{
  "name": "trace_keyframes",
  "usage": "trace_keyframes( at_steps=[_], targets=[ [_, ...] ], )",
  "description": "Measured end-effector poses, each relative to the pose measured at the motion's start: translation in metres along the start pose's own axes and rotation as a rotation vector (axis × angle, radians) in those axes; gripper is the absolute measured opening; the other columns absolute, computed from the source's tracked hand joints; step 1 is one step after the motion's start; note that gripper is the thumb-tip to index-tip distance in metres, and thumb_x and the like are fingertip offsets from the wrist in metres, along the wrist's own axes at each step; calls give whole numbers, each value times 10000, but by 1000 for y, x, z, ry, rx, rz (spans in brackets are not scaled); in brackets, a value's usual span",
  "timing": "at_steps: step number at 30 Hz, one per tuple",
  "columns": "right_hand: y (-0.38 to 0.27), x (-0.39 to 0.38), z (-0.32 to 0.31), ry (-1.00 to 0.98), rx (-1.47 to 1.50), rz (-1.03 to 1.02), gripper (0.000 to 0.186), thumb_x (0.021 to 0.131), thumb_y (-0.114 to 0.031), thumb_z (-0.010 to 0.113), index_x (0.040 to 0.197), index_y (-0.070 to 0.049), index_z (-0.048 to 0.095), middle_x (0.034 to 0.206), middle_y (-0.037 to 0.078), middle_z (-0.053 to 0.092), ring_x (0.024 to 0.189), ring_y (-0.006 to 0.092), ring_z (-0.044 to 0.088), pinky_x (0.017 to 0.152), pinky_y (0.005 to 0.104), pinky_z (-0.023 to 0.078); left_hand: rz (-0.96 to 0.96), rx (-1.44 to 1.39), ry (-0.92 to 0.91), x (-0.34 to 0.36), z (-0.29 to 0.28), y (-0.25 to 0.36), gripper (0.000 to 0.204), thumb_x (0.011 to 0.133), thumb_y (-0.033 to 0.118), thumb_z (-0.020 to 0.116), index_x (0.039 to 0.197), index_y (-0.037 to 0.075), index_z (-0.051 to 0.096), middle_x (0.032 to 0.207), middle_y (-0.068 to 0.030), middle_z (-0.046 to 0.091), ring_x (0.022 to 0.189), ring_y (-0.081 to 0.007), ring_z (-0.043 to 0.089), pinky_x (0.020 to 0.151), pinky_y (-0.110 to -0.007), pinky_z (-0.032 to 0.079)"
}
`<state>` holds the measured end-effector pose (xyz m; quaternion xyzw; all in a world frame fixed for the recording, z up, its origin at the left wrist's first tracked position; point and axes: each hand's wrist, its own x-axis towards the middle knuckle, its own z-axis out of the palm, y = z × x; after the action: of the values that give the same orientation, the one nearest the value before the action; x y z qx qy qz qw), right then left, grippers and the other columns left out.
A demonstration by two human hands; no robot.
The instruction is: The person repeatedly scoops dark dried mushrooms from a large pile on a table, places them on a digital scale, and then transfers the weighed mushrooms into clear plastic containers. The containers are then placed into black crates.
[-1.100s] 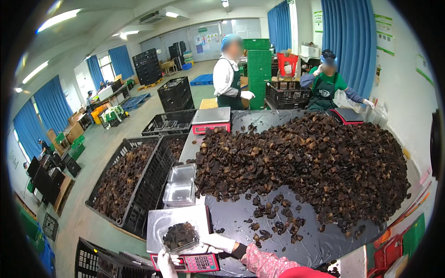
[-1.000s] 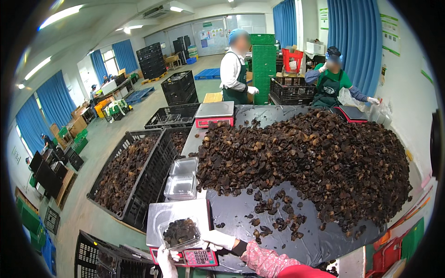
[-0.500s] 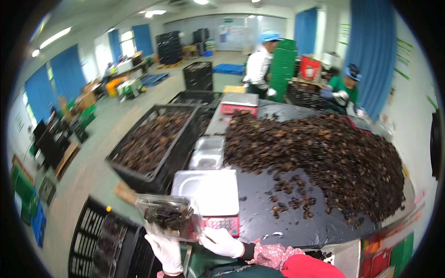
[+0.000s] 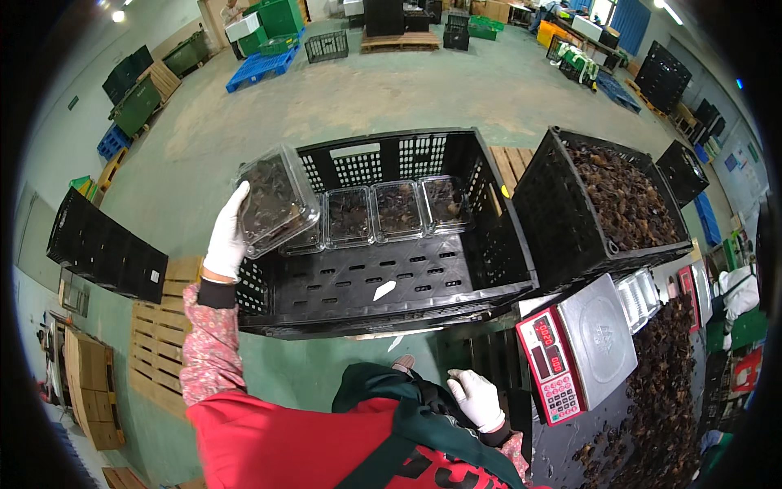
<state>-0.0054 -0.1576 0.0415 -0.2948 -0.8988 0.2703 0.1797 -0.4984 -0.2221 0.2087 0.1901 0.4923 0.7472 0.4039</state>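
My left hand (image 4: 224, 236), in a white glove, grips a clear plastic box (image 4: 273, 204) filled with dark brown pieces, perhaps dried fungus. The box is tilted above the left end of a large black slatted crate (image 4: 366, 306). Along the crate's far wall stands a row of similar filled boxes (image 4: 397, 213), the leftmost partly hidden behind the held one. A small white slip (image 4: 384, 289) lies on the crate's bare bottom. My right hand (image 4: 478, 401), also gloved, hangs empty near my body with its fingers loosely apart, left of a scale (image 4: 599, 342).
A deep black crate (image 4: 603, 200) of dark pieces stands beyond the scale. Loose dark pieces (image 4: 643, 416) cover the table at right, near empty clear trays (image 4: 638, 297). Wooden pallets (image 4: 167, 350) and stacked black crates (image 4: 106, 248) are at left.
My view has swung left from the table to the crate. The box, earlier between both hands by the scale, is now over the crate in my left hand alone; my right has let go.
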Motion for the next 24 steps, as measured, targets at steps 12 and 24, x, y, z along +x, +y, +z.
trace_keyframes(
  at_steps=[12, 24],
  targets=[
    [10, 9, 34, -86, -178, 89, 298, 937, -353, 585, 1037, -80, 648, 860, 111, 667, 775, 299, 662, 703, 397, 530, -793, 57, -361, 82, 34, -194, 367, 983, 350, 600, 1202, 58, 561, 1146, -153, 662, 1043, -309, 664, 939, -446, 543],
    [31, -118, 12, 145, -83, 715, 311, 962, -348, 546, 1025, -57, 636, 888, 137, 656, 827, 333, 662, 745, 430, 530, -388, 1248, -569, 122, 143, -323, 495, 857, 513, 695, 837, 19, 691, 700, -89, 694, 567, -205, 668, 490, -337, 517]
  ],
)
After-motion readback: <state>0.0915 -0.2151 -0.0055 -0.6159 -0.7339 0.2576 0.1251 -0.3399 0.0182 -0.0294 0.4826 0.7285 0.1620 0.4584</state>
